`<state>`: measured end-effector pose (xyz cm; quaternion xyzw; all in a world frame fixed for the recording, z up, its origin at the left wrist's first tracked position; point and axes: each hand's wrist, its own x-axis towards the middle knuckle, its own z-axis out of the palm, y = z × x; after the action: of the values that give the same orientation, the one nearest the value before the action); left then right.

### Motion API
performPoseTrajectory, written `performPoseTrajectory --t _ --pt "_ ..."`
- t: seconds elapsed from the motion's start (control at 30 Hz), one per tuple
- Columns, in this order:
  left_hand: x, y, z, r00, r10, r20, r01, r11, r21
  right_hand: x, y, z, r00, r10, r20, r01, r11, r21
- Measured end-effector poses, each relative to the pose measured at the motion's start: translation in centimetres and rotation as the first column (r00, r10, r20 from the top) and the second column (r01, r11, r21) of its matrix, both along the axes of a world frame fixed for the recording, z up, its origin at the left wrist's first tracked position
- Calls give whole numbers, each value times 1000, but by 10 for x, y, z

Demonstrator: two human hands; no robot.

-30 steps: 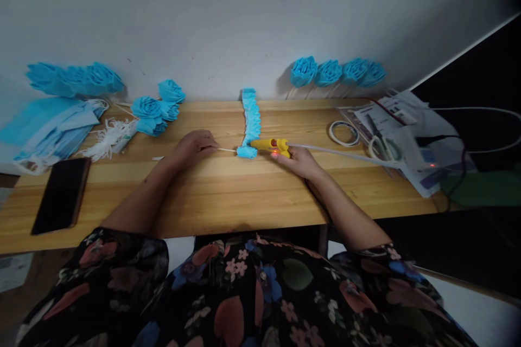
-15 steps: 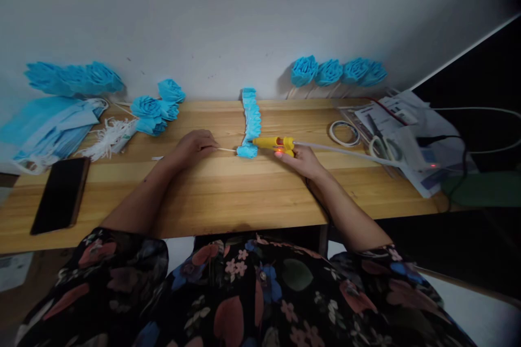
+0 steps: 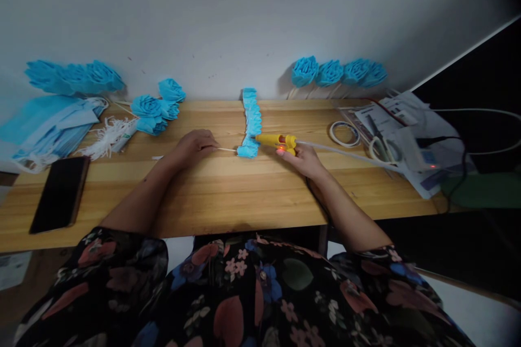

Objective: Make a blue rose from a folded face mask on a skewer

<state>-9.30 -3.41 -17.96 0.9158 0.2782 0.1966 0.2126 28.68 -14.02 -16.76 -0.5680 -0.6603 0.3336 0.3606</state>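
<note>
My left hand (image 3: 199, 146) pinches one end of a thin wooden stick (image 3: 227, 149) just above the table. The stick's other end goes into the rolled end of a pleated blue strip (image 3: 252, 114), which stretches away toward the wall. My right hand (image 3: 303, 159) is wrapped round a yellow hot glue gun (image 3: 277, 141) with a red light glowing on it. The gun's nozzle points left, at the strip just beyond the roll; I cannot tell whether it touches. A clear glue stick (image 3: 345, 151) juts out of the gun's back.
Blue flowers on sticks lean at the back right (image 3: 329, 72); others lie at left (image 3: 146, 105). Blue face masks (image 3: 52, 124), white ear loops (image 3: 106, 138) and a phone (image 3: 61, 195) are on the left. Tape (image 3: 344, 134), scissors (image 3: 385, 149), papers and a power strip (image 3: 415, 149) lie right.
The glue gun has shifted slightly right and away from me along the strip, moving off the rolled end. My left hand and the stick have stayed almost still.
</note>
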Motion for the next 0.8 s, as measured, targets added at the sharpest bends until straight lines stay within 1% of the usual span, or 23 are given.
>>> performPoseTrajectory --t 0.23,0.47,0.63,0.8 --pt "0 -1 -2 1000 11 14 -11 1000 17 -2 0 0 1000 12 22 -11 1000 -19" --pt "1 1 -2 1000 -17 12 16 999 30 -4 2 -3 999 26 23 -26 1000 -3" --pt "2 1 -3 1000 -12 27 11 1000 23 -5 2 -1 998 49 37 -50 999 16" --pt "1 1 -6 1000 -6 16 6 999 39 -6 2 0 996 70 52 -70 998 4"
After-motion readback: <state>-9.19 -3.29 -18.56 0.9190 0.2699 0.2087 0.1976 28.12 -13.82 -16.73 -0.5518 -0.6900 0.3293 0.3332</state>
